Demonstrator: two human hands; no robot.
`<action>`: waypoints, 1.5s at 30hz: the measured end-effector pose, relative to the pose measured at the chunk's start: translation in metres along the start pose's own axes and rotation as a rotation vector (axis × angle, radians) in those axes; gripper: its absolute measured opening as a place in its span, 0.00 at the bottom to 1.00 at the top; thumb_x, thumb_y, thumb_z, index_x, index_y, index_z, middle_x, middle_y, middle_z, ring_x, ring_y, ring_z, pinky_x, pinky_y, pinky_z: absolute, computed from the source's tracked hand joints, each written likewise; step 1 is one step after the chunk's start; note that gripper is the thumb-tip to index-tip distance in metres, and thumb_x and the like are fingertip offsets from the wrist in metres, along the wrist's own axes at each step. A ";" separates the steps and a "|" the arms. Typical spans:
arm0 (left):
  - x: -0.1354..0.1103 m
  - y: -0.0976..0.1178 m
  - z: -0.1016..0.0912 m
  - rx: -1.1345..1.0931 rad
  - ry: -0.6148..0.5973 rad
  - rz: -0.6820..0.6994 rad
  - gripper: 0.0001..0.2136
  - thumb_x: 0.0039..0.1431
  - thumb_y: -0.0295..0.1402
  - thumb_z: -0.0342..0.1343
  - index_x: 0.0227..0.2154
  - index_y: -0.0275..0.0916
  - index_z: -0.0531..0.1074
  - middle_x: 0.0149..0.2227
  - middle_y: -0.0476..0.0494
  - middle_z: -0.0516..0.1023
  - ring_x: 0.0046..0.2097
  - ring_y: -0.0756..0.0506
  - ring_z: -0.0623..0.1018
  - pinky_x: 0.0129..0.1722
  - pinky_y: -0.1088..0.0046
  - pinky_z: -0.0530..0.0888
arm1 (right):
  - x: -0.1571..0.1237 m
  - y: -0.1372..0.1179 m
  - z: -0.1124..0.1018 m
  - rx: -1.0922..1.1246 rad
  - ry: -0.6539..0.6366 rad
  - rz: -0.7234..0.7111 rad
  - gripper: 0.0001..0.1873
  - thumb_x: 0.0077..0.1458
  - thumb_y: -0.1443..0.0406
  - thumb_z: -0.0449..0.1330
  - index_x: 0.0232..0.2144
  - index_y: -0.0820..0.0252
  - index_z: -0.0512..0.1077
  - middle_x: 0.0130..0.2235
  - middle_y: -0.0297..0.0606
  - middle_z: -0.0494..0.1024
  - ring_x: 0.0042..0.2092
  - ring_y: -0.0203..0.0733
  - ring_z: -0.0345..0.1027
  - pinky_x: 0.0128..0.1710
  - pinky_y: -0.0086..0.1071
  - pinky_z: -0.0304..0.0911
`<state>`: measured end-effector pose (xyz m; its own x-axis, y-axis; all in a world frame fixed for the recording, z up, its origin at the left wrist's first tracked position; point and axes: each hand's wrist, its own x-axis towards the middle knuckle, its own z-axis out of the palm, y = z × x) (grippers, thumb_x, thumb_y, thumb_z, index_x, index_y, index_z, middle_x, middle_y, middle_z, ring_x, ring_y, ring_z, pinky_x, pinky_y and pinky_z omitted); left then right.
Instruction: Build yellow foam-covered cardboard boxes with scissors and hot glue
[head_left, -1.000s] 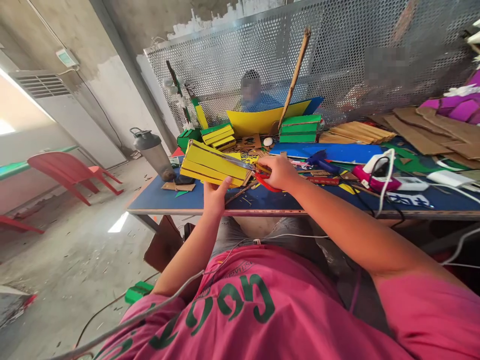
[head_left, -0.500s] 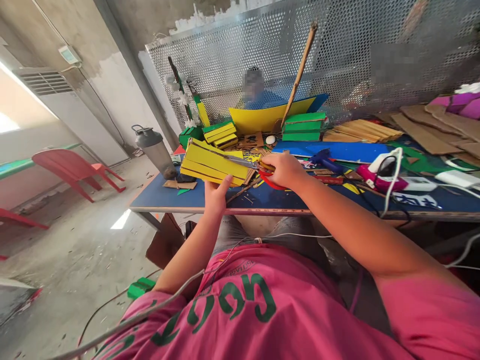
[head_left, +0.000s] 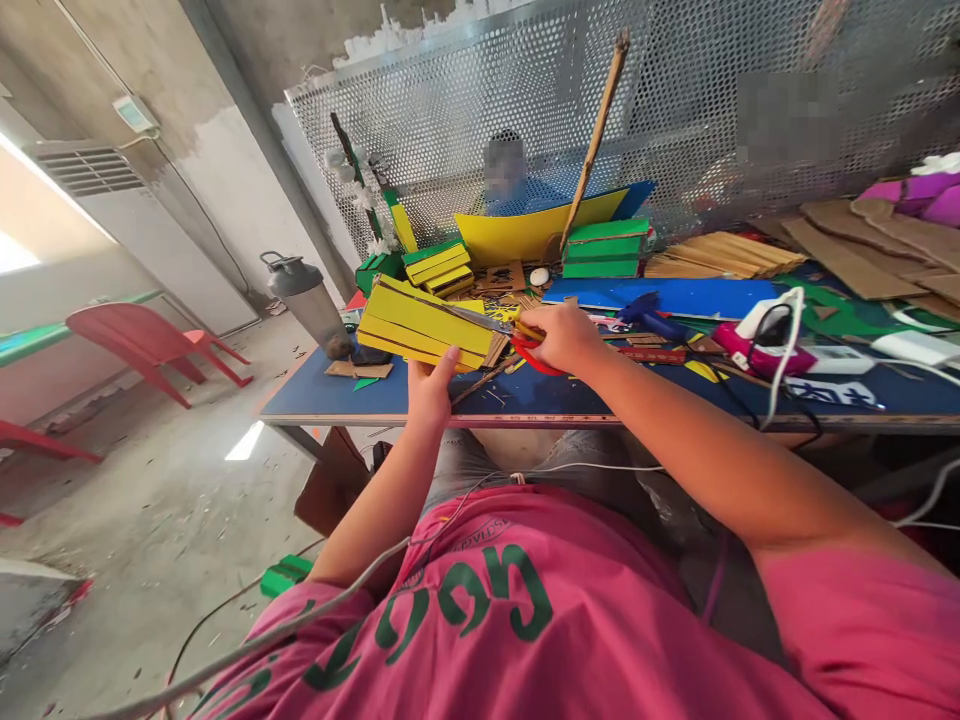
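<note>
My left hand (head_left: 431, 385) is closed on a yellow cardboard block (head_left: 420, 325) with dark lines along it, its thumb on the near edge. The block is held tilted above the front part of the table. My right hand (head_left: 562, 335) grips scissors (head_left: 529, 352) with red and yellow handles. Their metal blades point left and lie along the block's far right edge; whether they cut into it I cannot tell. Behind the block are another striped yellow block (head_left: 439, 268) and a green block (head_left: 606, 250).
On the blue table (head_left: 315, 392) stands a grey bottle (head_left: 307, 300) at the left. A blue glue gun (head_left: 652, 315), a pink-and-white power strip (head_left: 750, 335) with cables, and cardboard sheets (head_left: 862, 255) lie to the right. A stick (head_left: 596, 140) leans against the perforated metal screen (head_left: 442, 130), with a person behind it.
The view has shifted slightly. Both hands keep their hold, and the scissors and yellow block have barely moved relative to each other.
</note>
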<state>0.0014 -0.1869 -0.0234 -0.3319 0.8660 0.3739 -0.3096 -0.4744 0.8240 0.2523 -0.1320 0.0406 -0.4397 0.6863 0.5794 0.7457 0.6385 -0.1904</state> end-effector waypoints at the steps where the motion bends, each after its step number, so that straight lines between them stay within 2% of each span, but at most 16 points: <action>1: 0.000 0.000 0.000 -0.001 0.007 0.002 0.42 0.45 0.59 0.84 0.60 0.47 0.80 0.60 0.38 0.88 0.59 0.35 0.89 0.53 0.61 0.88 | 0.000 0.000 -0.001 0.032 0.012 0.001 0.15 0.59 0.53 0.65 0.26 0.53 0.68 0.30 0.41 0.78 0.34 0.49 0.67 0.35 0.40 0.45; 6: 0.002 0.000 0.000 -0.022 0.060 0.006 0.42 0.51 0.64 0.78 0.65 0.50 0.77 0.66 0.38 0.86 0.65 0.34 0.86 0.53 0.62 0.87 | -0.003 0.004 -0.006 0.112 0.057 0.017 0.16 0.56 0.52 0.65 0.26 0.52 0.67 0.28 0.38 0.76 0.31 0.45 0.61 0.34 0.39 0.45; 10: 0.002 -0.001 -0.002 -0.033 0.088 0.034 0.43 0.49 0.63 0.79 0.64 0.49 0.77 0.69 0.37 0.84 0.68 0.34 0.84 0.59 0.61 0.85 | -0.003 0.009 -0.006 0.066 0.026 0.005 0.14 0.55 0.53 0.66 0.27 0.53 0.70 0.30 0.39 0.78 0.32 0.46 0.63 0.35 0.40 0.44; 15: -0.002 0.000 -0.002 -0.011 0.112 0.169 0.42 0.50 0.58 0.82 0.65 0.50 0.77 0.69 0.40 0.83 0.71 0.36 0.82 0.68 0.60 0.80 | -0.001 0.016 -0.005 0.034 -0.015 -0.043 0.13 0.54 0.54 0.67 0.27 0.53 0.71 0.33 0.41 0.81 0.35 0.49 0.68 0.35 0.40 0.45; 17: -0.002 0.003 -0.002 -0.024 0.102 0.149 0.42 0.49 0.58 0.82 0.65 0.50 0.77 0.69 0.39 0.83 0.70 0.36 0.83 0.66 0.61 0.82 | 0.000 0.019 -0.007 0.020 -0.010 -0.055 0.12 0.55 0.55 0.67 0.28 0.53 0.72 0.34 0.42 0.83 0.37 0.51 0.70 0.36 0.40 0.46; 21: 0.000 0.009 -0.003 -0.062 0.076 0.049 0.40 0.47 0.58 0.82 0.62 0.50 0.79 0.67 0.38 0.85 0.66 0.35 0.85 0.54 0.65 0.84 | 0.001 0.023 -0.012 0.006 -0.020 -0.076 0.08 0.56 0.57 0.67 0.31 0.53 0.77 0.38 0.44 0.86 0.41 0.53 0.73 0.37 0.40 0.49; 23: 0.001 0.010 -0.005 -0.069 0.071 0.038 0.39 0.48 0.57 0.82 0.60 0.50 0.79 0.66 0.38 0.85 0.64 0.35 0.86 0.52 0.65 0.84 | 0.001 0.024 -0.013 0.007 -0.037 -0.092 0.07 0.56 0.57 0.67 0.32 0.53 0.78 0.39 0.44 0.86 0.42 0.54 0.74 0.37 0.41 0.49; 30: 0.007 0.003 -0.011 -0.041 0.065 0.068 0.42 0.45 0.58 0.83 0.61 0.49 0.78 0.64 0.38 0.86 0.68 0.32 0.84 0.57 0.61 0.83 | 0.001 0.026 -0.014 -0.028 -0.086 -0.063 0.08 0.53 0.57 0.67 0.31 0.54 0.78 0.39 0.44 0.86 0.40 0.53 0.72 0.36 0.41 0.46; 36: 0.005 0.005 -0.012 -0.051 0.045 0.072 0.42 0.45 0.56 0.83 0.62 0.49 0.78 0.67 0.38 0.84 0.67 0.33 0.85 0.58 0.61 0.84 | 0.002 0.022 -0.017 -0.034 -0.109 -0.026 0.08 0.52 0.57 0.68 0.30 0.54 0.78 0.37 0.44 0.85 0.39 0.53 0.71 0.36 0.42 0.45; 45: -0.002 0.004 -0.011 -0.018 0.083 0.114 0.46 0.43 0.61 0.82 0.64 0.50 0.78 0.66 0.38 0.85 0.69 0.33 0.83 0.60 0.62 0.83 | -0.001 0.015 -0.020 -0.090 -0.044 -0.078 0.11 0.61 0.57 0.63 0.31 0.55 0.80 0.38 0.46 0.86 0.41 0.55 0.74 0.37 0.43 0.47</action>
<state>-0.0091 -0.1919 -0.0253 -0.4380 0.7907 0.4277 -0.2818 -0.5725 0.7699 0.2738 -0.1299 0.0534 -0.5182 0.6517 0.5539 0.7495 0.6580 -0.0730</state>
